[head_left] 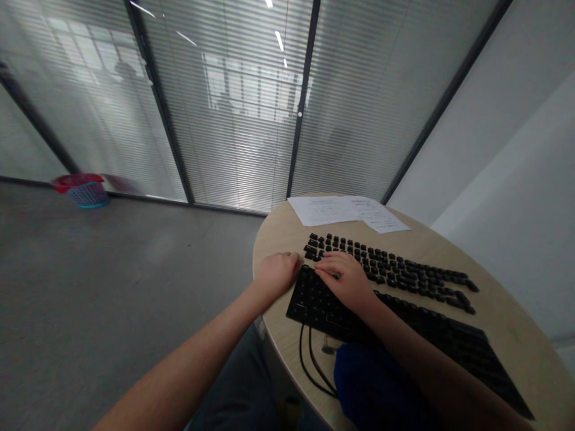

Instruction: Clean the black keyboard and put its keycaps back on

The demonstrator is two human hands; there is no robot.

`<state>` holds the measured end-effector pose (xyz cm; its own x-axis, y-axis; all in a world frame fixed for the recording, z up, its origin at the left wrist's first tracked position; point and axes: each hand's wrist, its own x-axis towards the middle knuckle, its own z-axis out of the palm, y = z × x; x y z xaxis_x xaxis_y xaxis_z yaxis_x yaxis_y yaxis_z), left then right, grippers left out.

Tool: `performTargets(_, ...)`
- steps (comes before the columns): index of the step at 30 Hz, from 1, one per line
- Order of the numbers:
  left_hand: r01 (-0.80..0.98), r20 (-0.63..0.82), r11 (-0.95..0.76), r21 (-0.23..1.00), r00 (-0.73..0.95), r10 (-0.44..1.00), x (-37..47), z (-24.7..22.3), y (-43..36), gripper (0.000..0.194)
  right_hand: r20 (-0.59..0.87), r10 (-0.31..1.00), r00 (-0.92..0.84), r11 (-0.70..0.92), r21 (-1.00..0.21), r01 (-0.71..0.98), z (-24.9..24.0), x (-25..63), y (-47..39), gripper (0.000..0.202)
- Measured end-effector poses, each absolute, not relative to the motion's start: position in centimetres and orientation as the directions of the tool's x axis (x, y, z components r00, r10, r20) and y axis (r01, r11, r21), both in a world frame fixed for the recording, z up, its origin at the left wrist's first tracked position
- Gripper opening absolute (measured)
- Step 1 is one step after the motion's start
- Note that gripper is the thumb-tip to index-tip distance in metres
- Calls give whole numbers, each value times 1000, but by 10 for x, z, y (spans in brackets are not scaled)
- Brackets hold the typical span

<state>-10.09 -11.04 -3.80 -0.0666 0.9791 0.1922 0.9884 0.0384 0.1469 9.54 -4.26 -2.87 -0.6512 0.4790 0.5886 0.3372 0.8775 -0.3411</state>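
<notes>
A black keyboard base (449,341) lies slantwise on a round wooden table (276,233), partly covered by my right forearm. Beyond it, loose black keycaps (406,276) are laid out in rows. My left hand (277,273) is closed and rests at the base's far left corner; what its fingers hold, if anything, is hidden. Over the base's upper left part, my right hand (345,280) has thumb and fingers drawn together near the leftmost keycaps. Anything between those fingertips is too small to make out.
Printed paper sheets (330,211) lie at the table's far edge. A black cable (309,365) loops near the front edge beside a blue cloth-like thing (372,383). A blue basket (88,194) with red on top stands on the floor by the glass partition (238,149).
</notes>
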Motion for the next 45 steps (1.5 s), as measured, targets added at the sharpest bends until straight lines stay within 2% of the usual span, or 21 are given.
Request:
performTargets(4,982,229,11,187,-54,972,-103,-37,-112,41,582,467,-666,884,-295,362,-11,99,-45,16)
performTargets(8,971,249,-59,233,-1,969,-107,-34,-115,42,572,432,-697,892,-157,424,9,106,-39,25)
performTargets(11,958,247,-109,267,41,968,-108,-33,-115,43,529,490,-693,851,-116,513,22,114,-15,24)
performTargets(16,939,239,-156,307,82,967,-110,-35,-112,44,400,653,-643,738,-147,658,33,130,38,22)
performTargets(25,924,209,-187,333,121,970,-116,-34,-104,49,239,826,-510,556,-203,806,37,132,92,24)
performTargets(32,914,203,-179,364,110,973,-120,-36,-101,49,168,829,-533,559,-223,799,12,97,114,29)
performTargets(38,910,225,-186,371,106,969,-119,-36,-102,48,113,823,-557,566,-243,788,-4,69,124,17)
performTargets(45,910,250,-216,354,131,959,-119,-37,-103,49,77,830,-552,551,-266,791,-12,58,125,13)
